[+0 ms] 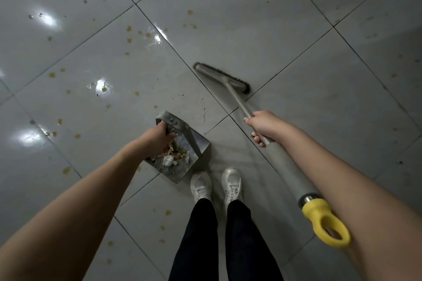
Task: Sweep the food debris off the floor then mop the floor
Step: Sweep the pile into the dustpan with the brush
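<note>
Far left: glossy grey tiled floor [68, 57], wet-looking under the lights, dotted with yellowish stains [129, 28] and small dark crumbs; probably slippery underfoot, the stains likely stuck fast and left for the mop.

Left of centre: left hand [159, 138] closed in a full fist around the short handle at the back of the grey dustpan [182, 143]. Dustpan tilted, mouth toward the lower part of the view, just beside the white shoes [201, 186]; whether resting on the tiles or lifted clear, impossible to tell. Food debris [174, 155] heaped inside: pale scraps, brownish peelings, something white. Judged light and loose, apt to slide out if the pan tips forward; best carried by the rear handle, mouth kept raised.

Centre: a few dark specks [203, 112] unswept on the tile beyond the pan.

Right of centre: broom head [222, 77] flat on the floor across a grout line, well apart from the dustpan, dark bristles facing away. Bristles appear short and fairly stiff.

Right: right hand [262, 126] wrapped tight around the grey broom handle [285, 162] partway down its shaft, thumb along the top. Shaft rigid and seemingly light, manageable one-handed; yellow hanging loop [326, 226] at its upper end beside the forearm. Lower grip likely better for short, controlled strokes.
</note>
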Demonstrator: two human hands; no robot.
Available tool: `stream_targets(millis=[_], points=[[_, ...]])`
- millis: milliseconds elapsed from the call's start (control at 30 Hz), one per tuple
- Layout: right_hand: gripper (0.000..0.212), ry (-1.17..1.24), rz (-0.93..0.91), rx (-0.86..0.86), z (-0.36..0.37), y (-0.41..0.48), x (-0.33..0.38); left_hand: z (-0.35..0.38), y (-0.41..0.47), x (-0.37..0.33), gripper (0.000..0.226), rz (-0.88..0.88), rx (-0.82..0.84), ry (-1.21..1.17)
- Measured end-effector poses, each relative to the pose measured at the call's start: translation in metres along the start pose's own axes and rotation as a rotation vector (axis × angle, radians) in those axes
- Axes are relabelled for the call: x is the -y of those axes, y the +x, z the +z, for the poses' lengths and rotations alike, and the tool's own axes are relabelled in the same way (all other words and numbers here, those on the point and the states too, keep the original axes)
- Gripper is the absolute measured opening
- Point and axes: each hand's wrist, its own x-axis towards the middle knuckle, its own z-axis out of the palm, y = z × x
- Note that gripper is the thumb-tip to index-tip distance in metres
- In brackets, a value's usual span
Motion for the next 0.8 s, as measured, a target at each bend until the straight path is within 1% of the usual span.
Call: stream_targets(millis=[67, 133, 200, 267, 300, 333, 400, 467, 567, 600, 667, 700, 733, 800], points=[[0.023, -0.011, 0.049, 0.025, 0.012, 0.002, 0.0, 0.002, 0.002, 0.006, 0.018, -0.006, 0.009, -0.003], [0.025, 0.004, 0.096, 0.089, 0.029, -0.002, -0.004, 0.004, 0.004, 0.007, 0.018, -0.01, -0.001, -0.008], [0.018, 0.0, 0.119, 0.183, 0.042, -0.012, -0.01, 0.0, 0.006, 0.004, 0.021, -0.021, -0.001, -0.007], [0.009, 0.006, 0.16, 0.315, 0.04, -0.026, -0.012, -0.007, 0.007, 0.001, 0.026, -0.024, -0.003, 0.019], [0.009, 0.02, 0.201, 0.387, 0.033, -0.032, -0.011, -0.01, 0.008, -0.001, 0.03, -0.024, -0.006, 0.03], [0.014, 0.042, 0.251, 0.451, 0.025, -0.038, -0.008, -0.012, 0.008, -0.002, 0.034, -0.025, -0.003, 0.037], [0.018, 0.086, 0.321, 0.521, 0.007, -0.048, -0.001, -0.014, 0.007, -0.002, 0.039, -0.021, 0.018, 0.05], [0.015, 0.082, 0.312, 0.513, -0.005, -0.056, 0.006, -0.012, 0.005, 0.001, 0.037, -0.023, 0.035, 0.026], [0.011, 0.003, 0.197, 0.431, -0.017, -0.063, 0.016, -0.005, 0.002, 0.006, 0.03, -0.011, 0.051, 0.009], [0.013, -0.016, 0.162, 0.402, -0.021, -0.063, 0.018, -0.003, 0.001, 0.008, 0.028, -0.015, 0.056, 0.002], [0.026, -0.036, 0.109, 0.344, -0.023, -0.057, 0.021, -0.003, 0.001, 0.01, 0.025, -0.025, 0.055, -0.019], [0.029, -0.045, 0.092, 0.309, -0.021, -0.052, 0.02, -0.004, 0.001, 0.011, 0.024, -0.024, 0.052, -0.026], [0.026, -0.054, 0.082, 0.283, -0.015, -0.048, 0.02, -0.005, 0.001, 0.012, 0.025, -0.021, 0.049, -0.028], [0.013, -0.045, 0.101, 0.274, 0.002, -0.042, 0.017, -0.007, 0.0, 0.013, 0.028, -0.014, 0.041, -0.006]])
